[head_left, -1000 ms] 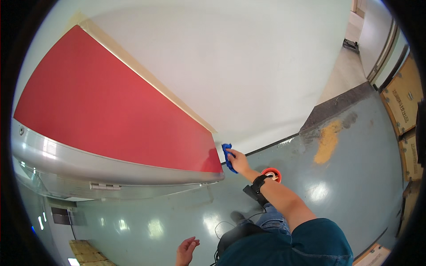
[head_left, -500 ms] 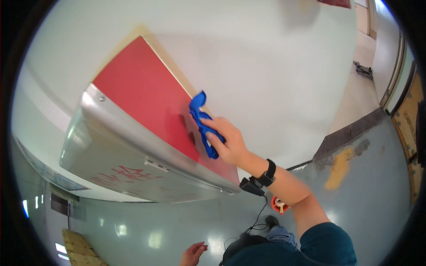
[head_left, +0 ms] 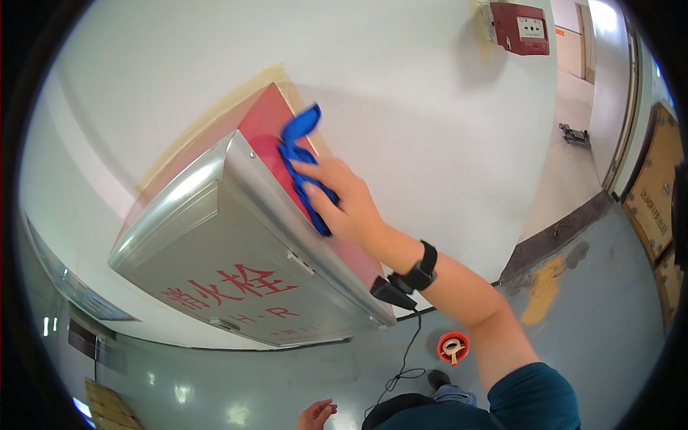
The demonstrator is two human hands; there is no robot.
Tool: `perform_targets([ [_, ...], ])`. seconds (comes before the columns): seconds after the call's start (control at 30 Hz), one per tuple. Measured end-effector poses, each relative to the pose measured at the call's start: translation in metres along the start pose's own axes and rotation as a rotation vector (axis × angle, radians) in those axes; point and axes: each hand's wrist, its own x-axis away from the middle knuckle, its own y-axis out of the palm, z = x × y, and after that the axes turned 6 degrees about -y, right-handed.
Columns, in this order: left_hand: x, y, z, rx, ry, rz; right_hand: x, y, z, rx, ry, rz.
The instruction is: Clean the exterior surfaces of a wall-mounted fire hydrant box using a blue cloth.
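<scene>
A metal-framed fire hydrant cabinet [head_left: 265, 215] with a silver door and red side panel stands out from the white wall. My right hand [head_left: 340, 197] is closed on a bunched blue cloth [head_left: 308, 179] and presses it against the red side panel [head_left: 266, 129]. One end of the cloth sticks up past the fingers toward the wall. On my right wrist sits a black strap [head_left: 423, 269] with a small black device and a cable. Low in the view, my left hand [head_left: 317, 414] hangs with loosely bent fingers, touching nothing.
A red alarm box [head_left: 519, 29] is fixed to the wall at the upper right. On the grey floor below stands a red bucket [head_left: 453, 347] with a tape roll in it. A doorway opens at right, near a brown board [head_left: 653, 186]. The black cable [head_left: 405, 358] hangs toward my foot.
My right hand has slid the cloth up along the red panel. The view has shifted, showing more of the cabinet's door and the whole alarm box. My left hand stays low.
</scene>
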Motion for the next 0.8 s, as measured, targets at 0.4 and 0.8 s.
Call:
perform_targets([
  [0.4, -0.009, 0.003, 0.010, -0.060, -0.069, -0.076, 0.224, -0.018, 0.043, 0.129, 0.438, -0.039],
  [0.8, -0.010, 0.005, 0.009, -0.058, -0.058, -0.050, 0.254, -0.019, 0.034, 0.116, 0.617, -0.087],
])
